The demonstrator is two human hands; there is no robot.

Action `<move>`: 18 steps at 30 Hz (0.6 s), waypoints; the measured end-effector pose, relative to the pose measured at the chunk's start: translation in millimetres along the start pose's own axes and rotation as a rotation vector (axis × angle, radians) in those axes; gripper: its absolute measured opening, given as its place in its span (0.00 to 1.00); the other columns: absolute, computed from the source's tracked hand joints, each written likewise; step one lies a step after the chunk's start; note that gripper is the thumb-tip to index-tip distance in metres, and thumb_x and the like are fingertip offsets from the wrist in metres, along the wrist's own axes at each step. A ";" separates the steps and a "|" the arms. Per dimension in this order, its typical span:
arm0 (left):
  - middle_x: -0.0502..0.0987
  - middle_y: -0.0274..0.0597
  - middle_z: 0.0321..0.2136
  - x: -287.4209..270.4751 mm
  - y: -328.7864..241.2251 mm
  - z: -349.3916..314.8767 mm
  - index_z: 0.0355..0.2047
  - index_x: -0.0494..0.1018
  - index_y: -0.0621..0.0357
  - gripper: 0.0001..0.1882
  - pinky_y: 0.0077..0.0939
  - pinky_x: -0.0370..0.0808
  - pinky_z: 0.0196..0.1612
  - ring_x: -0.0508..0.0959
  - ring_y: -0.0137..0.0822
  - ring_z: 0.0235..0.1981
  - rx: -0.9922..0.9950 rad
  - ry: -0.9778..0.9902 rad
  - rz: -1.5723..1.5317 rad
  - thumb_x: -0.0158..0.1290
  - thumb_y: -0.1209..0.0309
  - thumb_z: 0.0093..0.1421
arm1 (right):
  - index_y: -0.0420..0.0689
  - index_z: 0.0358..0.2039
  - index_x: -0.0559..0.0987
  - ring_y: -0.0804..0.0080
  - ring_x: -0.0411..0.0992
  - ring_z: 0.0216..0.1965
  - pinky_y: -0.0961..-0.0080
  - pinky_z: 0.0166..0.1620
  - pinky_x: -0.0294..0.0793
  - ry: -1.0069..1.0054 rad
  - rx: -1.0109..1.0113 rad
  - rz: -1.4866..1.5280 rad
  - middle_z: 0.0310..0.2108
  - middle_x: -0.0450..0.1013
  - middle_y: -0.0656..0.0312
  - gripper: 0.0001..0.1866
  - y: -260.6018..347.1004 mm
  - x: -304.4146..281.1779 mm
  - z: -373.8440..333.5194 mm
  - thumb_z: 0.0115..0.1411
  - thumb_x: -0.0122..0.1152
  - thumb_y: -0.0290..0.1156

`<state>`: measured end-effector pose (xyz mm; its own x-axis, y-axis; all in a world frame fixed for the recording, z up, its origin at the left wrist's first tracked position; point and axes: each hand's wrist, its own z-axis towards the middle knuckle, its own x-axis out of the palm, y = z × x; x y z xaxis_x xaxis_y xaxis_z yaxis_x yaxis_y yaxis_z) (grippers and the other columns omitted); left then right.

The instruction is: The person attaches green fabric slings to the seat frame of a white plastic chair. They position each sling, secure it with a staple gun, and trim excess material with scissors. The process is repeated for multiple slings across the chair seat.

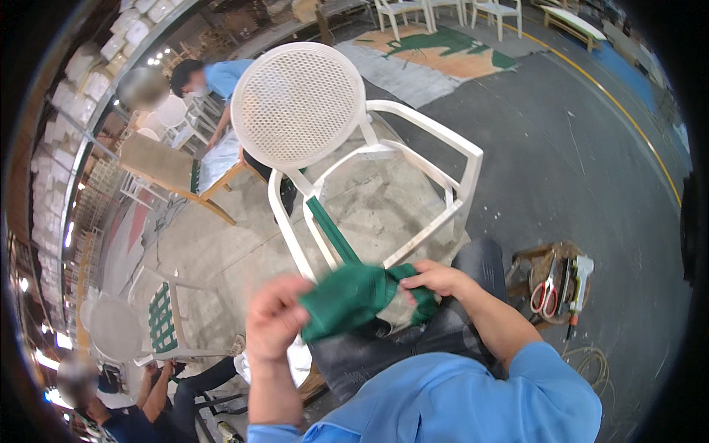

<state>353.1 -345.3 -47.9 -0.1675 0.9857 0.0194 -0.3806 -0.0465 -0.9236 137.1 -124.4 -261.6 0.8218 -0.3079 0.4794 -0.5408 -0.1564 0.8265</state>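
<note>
A white armchair frame (467, 177) with a round woven back (299, 103) stands in front of me, its seat opening bare inside the rails. Green webbing (347, 299) is bunched between my hands, and one strip of it runs up along the left seat rail. My left hand (277, 314) pinches the left end of the webbing; motion blurs it a little. My right hand (436, 280) grips the other end above my lap, thumb on top, with a loose end hanging below it.
At my right, a stool (526, 277) carries red-handled scissors (545, 297) and a staple gun (580, 284). A coiled hose (591, 367) lies on the floor. Left, one person works at a wooden chair (166, 164), another at a chair with green webbing (161, 317).
</note>
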 end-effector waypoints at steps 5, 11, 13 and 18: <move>0.77 0.49 0.59 13.6 23.4 -12.4 0.68 0.64 0.63 0.30 0.36 0.73 0.59 0.78 0.45 0.58 -0.823 0.941 0.630 0.56 0.66 0.68 | 0.37 0.43 0.79 0.65 0.77 0.22 0.68 0.34 0.77 0.153 -0.371 0.431 0.21 0.77 0.56 0.15 48.7 -23.6 -49.2 0.68 0.61 0.37; 0.60 0.54 0.70 17.8 125.6 -32.4 0.73 0.51 0.61 0.40 0.49 0.63 0.69 0.66 0.51 0.68 -0.583 0.198 -0.503 0.52 0.51 0.71 | 0.31 0.46 0.82 0.63 0.83 0.38 0.64 0.47 0.81 0.350 -0.036 -0.003 0.37 0.83 0.50 0.14 57.4 66.9 -72.7 0.67 0.64 0.30; 0.70 0.54 0.62 29.1 123.0 3.9 0.70 0.58 0.60 0.34 0.49 0.73 0.61 0.75 0.50 0.60 -0.482 -0.093 -0.773 0.51 0.54 0.72 | 0.33 0.47 0.83 0.70 0.81 0.41 0.70 0.49 0.79 0.314 -0.017 -0.214 0.38 0.83 0.56 0.14 24.5 72.0 -70.6 0.69 0.63 0.32; 0.83 0.48 0.37 49.1 104.3 32.4 0.52 0.73 0.60 0.14 0.40 0.84 0.41 0.85 0.43 0.34 -0.535 -0.273 -0.590 0.49 0.64 0.74 | 0.37 0.52 0.81 0.75 0.76 0.41 0.75 0.49 0.74 0.188 -0.015 -0.788 0.40 0.81 0.62 0.33 -10.9 41.8 -72.9 0.65 0.64 0.57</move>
<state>275.7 -307.0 -130.8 -0.3169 0.7469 0.5845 -0.0041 0.6152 -0.7884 190.4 -67.1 -229.0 0.9774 0.0510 -0.2052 0.2115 -0.2480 0.9454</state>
